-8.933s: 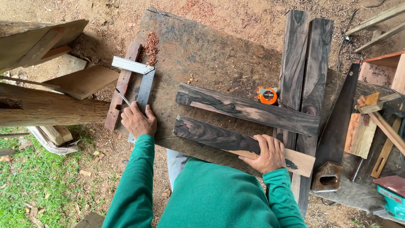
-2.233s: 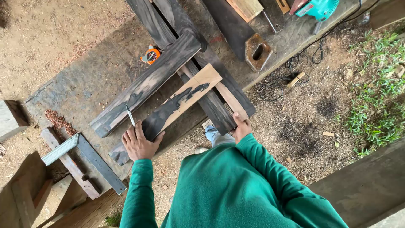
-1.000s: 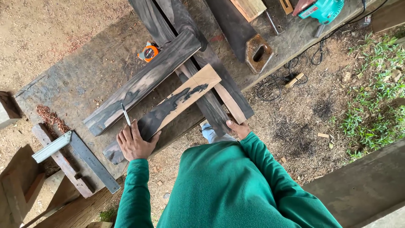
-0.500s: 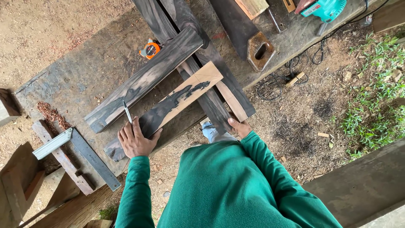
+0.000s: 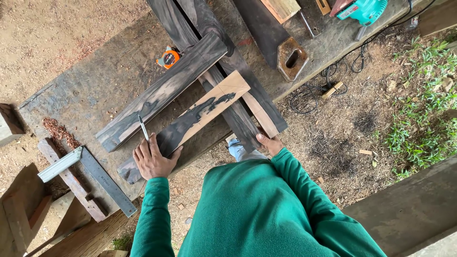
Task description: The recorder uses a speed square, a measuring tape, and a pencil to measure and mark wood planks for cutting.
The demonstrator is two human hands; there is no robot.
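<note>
Looking down: a person in a green sweater leans over a weathered desk (image 5: 95, 90) set outdoors on sawdust-strewn dirt.
Left hand: the left hand (image 5: 152, 161) lies flat on the near end of a dark-streaked board (image 5: 190, 121), pressing it down, with a pen (image 5: 143, 128) pinched between the fingers and pointing away from the body.
Right hand: the right hand (image 5: 269, 143) curls over the near end of a long dark plank (image 5: 247, 102) at the desk's front edge; only the fingers show, so how firmly it grips is hard to tell.
Board: it lies diagonally across the desk; its far end is pale wood with thin lines drawn on it, resting on the long planks.
Nearby wood: a second dark board (image 5: 162, 93) lies parallel just beyond it, well within reach.
Tools: an orange tape measure (image 5: 168, 58) sits beside that second board; a metal square (image 5: 88, 169) lies apart to the left; a handsaw (image 5: 273, 38) and a teal power tool (image 5: 364, 8) sit at the far right.
Progress: judging by the layout lines, marking is under way; no cut shows in the board.
Hard to see: the pen tip's contact with the wood is unclear, the person's body hides the desk's near edge, and the power tool is cut off by the frame.
</note>
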